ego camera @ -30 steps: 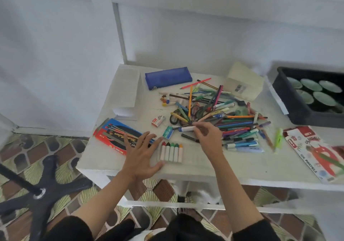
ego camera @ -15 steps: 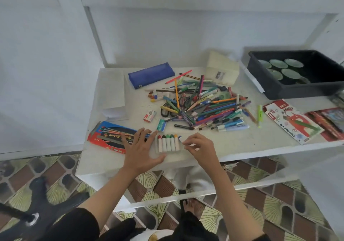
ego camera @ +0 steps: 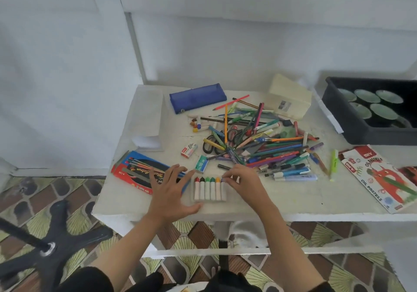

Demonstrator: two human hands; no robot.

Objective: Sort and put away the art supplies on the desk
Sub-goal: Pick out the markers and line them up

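A row of several oil pastels [ego camera: 207,190] lies in a clear tray near the white desk's front edge [ego camera: 316,210]. My right hand [ego camera: 244,183] pinches the tip of the rightmost pastel [ego camera: 223,190], which lies at the right end of the row. My left hand [ego camera: 168,188] rests flat with spread fingers just left of the tray, thumb along its near edge. Behind them is a jumbled pile of pens, pencils and markers [ego camera: 266,147] with scissors [ego camera: 209,145]. The oil pastels box [ego camera: 381,179] lies at the right.
A red and blue pencil box [ego camera: 133,170] lies under my left fingers. A blue pencil case [ego camera: 197,97], cream box [ego camera: 288,97], folded white paper [ego camera: 147,116], eraser box [ego camera: 189,150] and staples box [ego camera: 201,163] are around. A black bin [ego camera: 352,120] stands at the back right. A chair base [ego camera: 52,244] stands on the floor at left.
My right hand took a white pastel from the pile, brought it toward me and set it at the right end of the row. My left hand stayed beside the tray.
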